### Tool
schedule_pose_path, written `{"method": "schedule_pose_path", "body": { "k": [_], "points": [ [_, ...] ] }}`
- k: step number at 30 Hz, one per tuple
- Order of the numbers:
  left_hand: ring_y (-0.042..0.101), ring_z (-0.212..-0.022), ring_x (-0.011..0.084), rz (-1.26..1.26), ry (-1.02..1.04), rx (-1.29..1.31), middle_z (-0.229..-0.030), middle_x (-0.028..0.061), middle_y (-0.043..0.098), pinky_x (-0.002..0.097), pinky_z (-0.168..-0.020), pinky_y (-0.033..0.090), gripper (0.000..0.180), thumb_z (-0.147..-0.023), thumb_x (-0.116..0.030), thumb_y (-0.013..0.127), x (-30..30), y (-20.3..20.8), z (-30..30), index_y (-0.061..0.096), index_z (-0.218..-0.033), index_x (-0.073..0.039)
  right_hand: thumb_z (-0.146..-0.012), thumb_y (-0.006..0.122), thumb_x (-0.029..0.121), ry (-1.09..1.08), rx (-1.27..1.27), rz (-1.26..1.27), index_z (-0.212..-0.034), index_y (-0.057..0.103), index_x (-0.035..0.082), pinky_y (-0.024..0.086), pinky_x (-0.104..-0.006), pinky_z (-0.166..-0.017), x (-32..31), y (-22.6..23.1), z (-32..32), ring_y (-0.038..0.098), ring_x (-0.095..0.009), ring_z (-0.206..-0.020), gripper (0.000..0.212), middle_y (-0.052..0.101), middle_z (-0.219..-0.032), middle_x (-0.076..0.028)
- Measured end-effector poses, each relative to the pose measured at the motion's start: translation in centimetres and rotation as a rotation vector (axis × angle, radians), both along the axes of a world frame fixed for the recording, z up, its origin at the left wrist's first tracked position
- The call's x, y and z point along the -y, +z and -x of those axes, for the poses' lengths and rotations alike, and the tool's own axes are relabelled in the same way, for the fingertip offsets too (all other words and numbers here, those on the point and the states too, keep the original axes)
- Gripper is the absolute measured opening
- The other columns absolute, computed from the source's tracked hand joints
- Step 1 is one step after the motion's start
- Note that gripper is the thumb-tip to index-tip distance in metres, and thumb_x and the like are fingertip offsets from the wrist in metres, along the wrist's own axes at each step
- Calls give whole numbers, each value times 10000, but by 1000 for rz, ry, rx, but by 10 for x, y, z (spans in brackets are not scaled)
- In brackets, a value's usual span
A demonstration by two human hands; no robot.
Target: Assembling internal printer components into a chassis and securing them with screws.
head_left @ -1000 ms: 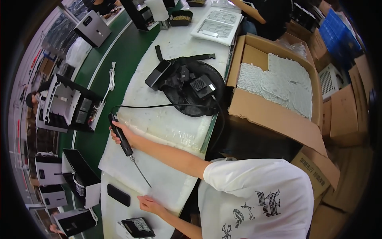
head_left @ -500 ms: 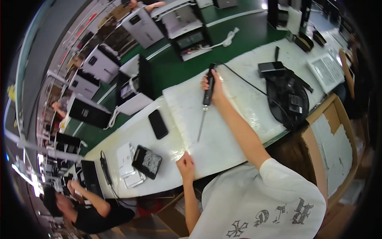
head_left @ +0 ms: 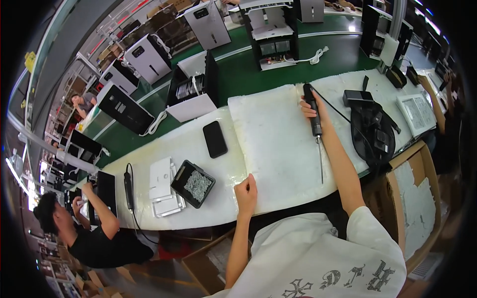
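Note:
My right hand point(head_left: 316, 110) is wrapped around a black corded electric screwdriver point(head_left: 312, 109). Its long thin bit points toward the near edge of the white padded mat point(head_left: 273, 144), over the mat's right part. My left hand point(head_left: 246, 194) is closed in a fist at the mat's near edge, and whatever it may hold is hidden. Left of that fist stands a black bin point(head_left: 193, 184) with many small silvery screws point(head_left: 197, 186) inside. A black smartphone point(head_left: 214, 139) lies on the table beyond the bin. White flat panels point(head_left: 161, 181) lie stacked beside the bin.
A second corded screwdriver point(head_left: 128, 188) lies far left, near a co-worker in black point(head_left: 99, 233). At right are a black bag point(head_left: 372, 131), a white panel point(head_left: 416, 114) and an open cardboard box point(head_left: 417, 198). White and black appliance housings point(head_left: 191, 94) line the green conveyor point(head_left: 238, 74).
The whole view has shifted. My right hand has moved right and a little nearer with the screwdriver, whose bit now leans the other way. My left fist stays by the near edge.

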State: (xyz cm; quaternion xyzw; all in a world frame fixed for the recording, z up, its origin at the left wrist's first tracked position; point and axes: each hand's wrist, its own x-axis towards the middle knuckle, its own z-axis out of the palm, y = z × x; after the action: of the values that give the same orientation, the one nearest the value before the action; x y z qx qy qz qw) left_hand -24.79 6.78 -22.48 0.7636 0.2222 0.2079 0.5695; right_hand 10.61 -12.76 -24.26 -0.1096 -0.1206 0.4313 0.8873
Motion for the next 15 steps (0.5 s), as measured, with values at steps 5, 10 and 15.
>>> {"method": "schedule_pose_path", "body": {
  "k": [5,10,15],
  "points": [
    [348,-468,81,-3,12,-15,-473,29,412,304,-469,280,513,-1016,-256,506,-4,4,-6,476,-583,18,-1000,497,434,-148,-18,51,-1072,529,-12,301,-188,-360,-1,1,8,344,-75,-461,453,395,-678,-32],
    [420,-452,91,167,-37,-25,-495,21,461,268,-459,328,501,-1026,-287,488,-6,-3,1,525,-612,-7,-998,495,440,-166,-62,94,-1059,539,7,302,-198,-341,0,6,3,350,-81,-444,440,407,-662,-35],
    [516,-490,106,213,-100,-2,-607,49,555,252,-474,423,423,-1063,-332,396,-55,35,-24,541,-822,-16,-993,493,455,-141,-112,79,-1063,547,23,301,-200,-338,-3,7,2,360,-89,-443,441,421,-662,-36]
  ]
}}
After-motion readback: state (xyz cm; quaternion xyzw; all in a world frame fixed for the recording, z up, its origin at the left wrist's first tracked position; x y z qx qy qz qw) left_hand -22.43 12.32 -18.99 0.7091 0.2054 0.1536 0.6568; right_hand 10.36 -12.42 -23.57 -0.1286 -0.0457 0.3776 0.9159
